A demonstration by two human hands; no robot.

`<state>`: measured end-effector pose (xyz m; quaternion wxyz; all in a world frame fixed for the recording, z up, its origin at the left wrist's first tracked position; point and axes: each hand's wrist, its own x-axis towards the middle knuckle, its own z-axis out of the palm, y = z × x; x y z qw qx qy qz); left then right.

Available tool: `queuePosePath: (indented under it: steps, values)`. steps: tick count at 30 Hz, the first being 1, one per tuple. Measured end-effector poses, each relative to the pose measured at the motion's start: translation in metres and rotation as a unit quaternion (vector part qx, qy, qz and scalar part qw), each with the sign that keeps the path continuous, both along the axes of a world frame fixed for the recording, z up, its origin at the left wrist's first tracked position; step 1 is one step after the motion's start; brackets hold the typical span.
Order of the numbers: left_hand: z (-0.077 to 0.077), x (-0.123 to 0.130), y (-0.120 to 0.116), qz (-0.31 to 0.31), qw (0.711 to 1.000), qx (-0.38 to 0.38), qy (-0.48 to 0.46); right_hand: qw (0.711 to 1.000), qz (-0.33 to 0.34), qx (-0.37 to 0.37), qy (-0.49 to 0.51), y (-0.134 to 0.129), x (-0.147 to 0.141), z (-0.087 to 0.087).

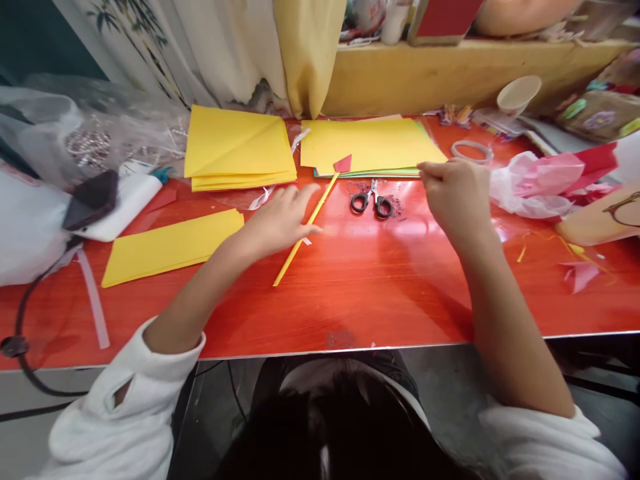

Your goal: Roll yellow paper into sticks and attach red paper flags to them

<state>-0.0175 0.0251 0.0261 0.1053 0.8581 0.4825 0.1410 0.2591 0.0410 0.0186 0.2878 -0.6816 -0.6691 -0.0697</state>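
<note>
Head view: the left hand [280,223] is spread, thumb lying across the stick [319,206] without gripping; I cannot tell whether they touch. Taking the stick as clock centre, the right hand [457,193] is at three, fingers bunched by the near edge of the sheets [365,143]; whether they pinch anything is unclear. The yellow stick slants over the bench [360,287] from seven o'clock to one, where its red tip [343,163] overlaps the sheets. Judging by this, the stick is formed and its tip is on; nothing else shows attached at that end. Scissors [373,192] lie at two, out of the hands. A stack [240,143] at eleven and strips [170,250] at nine lie flat, seemingly unworked. Farther out are a ring [473,161] at two and pink paper [543,173] at three.
</note>
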Motion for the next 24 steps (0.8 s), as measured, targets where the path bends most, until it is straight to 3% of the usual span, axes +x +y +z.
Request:
queuePosePath:
  steps: [2,4,8,10,12,13,15,17,19,24]
  values:
    - [-0.009,0.001,0.0,0.001,0.996,-0.068,0.062,0.997,-0.032,-0.055,-0.041,0.002,0.001,-0.003]
    - [-0.014,0.0,0.002,-0.01,0.991,-0.114,0.064,0.988,-0.054,-0.125,-0.069,0.003,0.001,-0.006]
    - [-0.014,-0.003,0.007,-0.01,0.992,-0.124,0.023,0.968,-0.08,-0.221,-0.086,0.003,0.002,-0.012]
    - [-0.012,-0.003,0.007,-0.006,0.994,-0.105,0.009,0.964,-0.108,-0.227,-0.081,-0.001,0.001,-0.011]
    - [-0.011,-0.001,0.005,-0.01,0.995,-0.096,-0.001,0.974,-0.113,-0.175,-0.09,-0.006,-0.006,-0.006]
    - [-0.011,0.0,0.004,-0.017,0.995,-0.096,-0.007,0.984,-0.091,-0.118,-0.102,-0.009,-0.013,-0.004]
    - [-0.011,0.003,0.003,-0.036,0.994,-0.096,-0.026,0.994,0.04,-0.002,-0.103,-0.016,-0.03,-0.001]
    - [-0.013,0.004,0.002,-0.06,0.993,-0.087,-0.052,0.967,0.227,0.025,-0.112,-0.022,-0.05,-0.005]
    - [-0.014,0.004,0.003,-0.073,0.992,-0.072,-0.072,0.934,0.331,0.021,-0.132,-0.024,-0.067,-0.014]
    - [-0.017,0.004,0.007,-0.028,0.99,-0.064,-0.12,0.939,0.336,-0.036,-0.062,-0.016,-0.08,-0.042]
